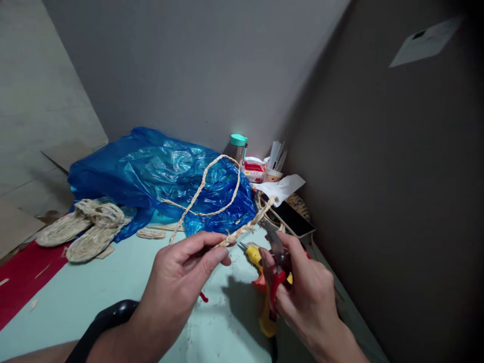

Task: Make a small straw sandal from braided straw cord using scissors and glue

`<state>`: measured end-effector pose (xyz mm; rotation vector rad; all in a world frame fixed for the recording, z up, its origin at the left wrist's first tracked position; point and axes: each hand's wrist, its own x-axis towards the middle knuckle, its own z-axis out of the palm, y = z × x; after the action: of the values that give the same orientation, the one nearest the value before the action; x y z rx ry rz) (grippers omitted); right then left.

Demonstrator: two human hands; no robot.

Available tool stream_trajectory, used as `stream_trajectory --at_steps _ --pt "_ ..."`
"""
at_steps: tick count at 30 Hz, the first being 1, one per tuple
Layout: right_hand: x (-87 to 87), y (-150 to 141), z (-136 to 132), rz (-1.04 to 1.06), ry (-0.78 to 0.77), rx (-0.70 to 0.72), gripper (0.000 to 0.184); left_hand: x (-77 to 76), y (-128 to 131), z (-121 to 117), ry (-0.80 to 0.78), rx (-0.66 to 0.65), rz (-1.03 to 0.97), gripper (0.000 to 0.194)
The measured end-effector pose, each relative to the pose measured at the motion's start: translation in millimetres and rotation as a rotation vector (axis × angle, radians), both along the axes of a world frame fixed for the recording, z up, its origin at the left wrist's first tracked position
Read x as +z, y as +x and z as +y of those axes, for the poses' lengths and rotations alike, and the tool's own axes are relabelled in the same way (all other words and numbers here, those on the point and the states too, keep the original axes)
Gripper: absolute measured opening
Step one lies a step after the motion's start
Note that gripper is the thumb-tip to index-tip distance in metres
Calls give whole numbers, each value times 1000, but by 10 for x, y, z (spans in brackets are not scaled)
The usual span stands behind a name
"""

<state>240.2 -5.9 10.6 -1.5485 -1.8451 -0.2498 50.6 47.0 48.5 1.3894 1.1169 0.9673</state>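
My left hand [185, 277] pinches a braided straw cord [247, 229] between thumb and fingers. One end of the braid points up and to the right, and the rest loops over a blue plastic bag. Closed around red-handled pruning shears [278, 252], my right hand [308, 287] keeps the dark blades just right of the braid, seemingly apart from it. Beneath that hand lies a yellow glue gun [254, 254], partly hidden by the hand and shears. Woven straw sandals [88, 227] rest at the table's left.
The blue plastic bag [151, 166] covers the table's back. Near the wall stand a bottle with a turquoise lid [238, 140], a red-and-white packet [254, 170] and a cup [273, 174] of white sticks. A phone [293, 216] lies at right. Red cloth [34, 272] lies left.
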Motion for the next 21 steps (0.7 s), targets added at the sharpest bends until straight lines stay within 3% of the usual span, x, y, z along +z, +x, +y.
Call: stream_trajectory --at_steps 2,5,8,10,12,17,21 --pt "28 -25 6 153 -77 24 27 -19 -14 -6 12 -19 26 18" --pt "55 -64 35 328 -144 56 22 -50 -40 -8 242 -50 104 9" --pt "59 -83 53 416 -140 55 31 -86 -55 12 500 -146 192 13" --pt "57 -80 46 414 -103 32 39 -119 -46 35 541 -239 229 19" --pt "60 -66 36 389 -87 15 42 -158 -22 58 410 -338 246 24" --pt "73 1 55 312 -211 13 46 -214 41 91 -275 -484 -24 30" --pt "92 40 73 279 -254 35 39 -155 33 103 -365 -448 -239 20"
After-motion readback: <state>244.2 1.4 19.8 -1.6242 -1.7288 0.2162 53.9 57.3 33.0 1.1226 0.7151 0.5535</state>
